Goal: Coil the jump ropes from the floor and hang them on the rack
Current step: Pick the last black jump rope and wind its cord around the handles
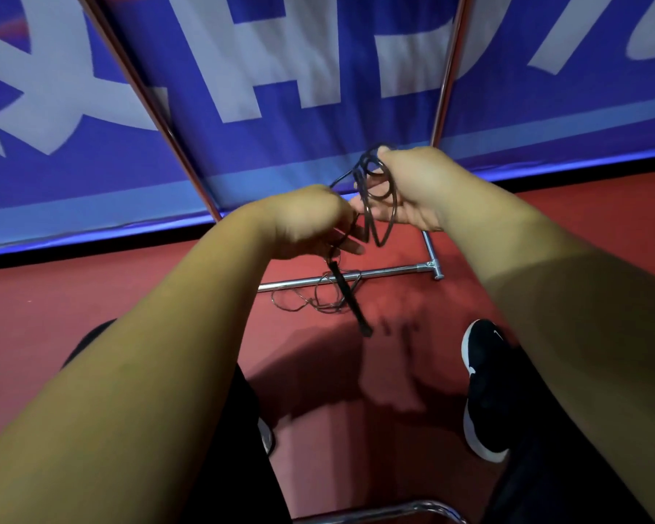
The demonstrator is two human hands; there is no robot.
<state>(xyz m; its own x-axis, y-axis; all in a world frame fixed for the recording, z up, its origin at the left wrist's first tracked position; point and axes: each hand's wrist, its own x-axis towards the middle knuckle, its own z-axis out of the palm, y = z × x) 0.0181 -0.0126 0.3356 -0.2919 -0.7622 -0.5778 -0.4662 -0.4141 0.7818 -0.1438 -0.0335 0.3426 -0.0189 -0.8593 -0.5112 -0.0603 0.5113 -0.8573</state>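
1. The right hand (413,187) gripped dark loops of the jump rope (380,206). Just beside it, the left hand (303,221) pinched a strand, with a black handle (350,302) dangling below.
2. More thin rope lay tangled over the base bar of the chrome rack (375,274), directly under the hands.
3. A black shoe (484,387) stood on the red floor (129,296) at right, and a blue banner (280,70) with white lettering rose behind the rack's uprights.

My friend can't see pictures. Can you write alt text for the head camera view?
Two hands coil a dark jump rope: the right hand holds the loops, the left hand grips the strand, its black handle dangling. More rope lies on the red floor by a chrome rack bar.
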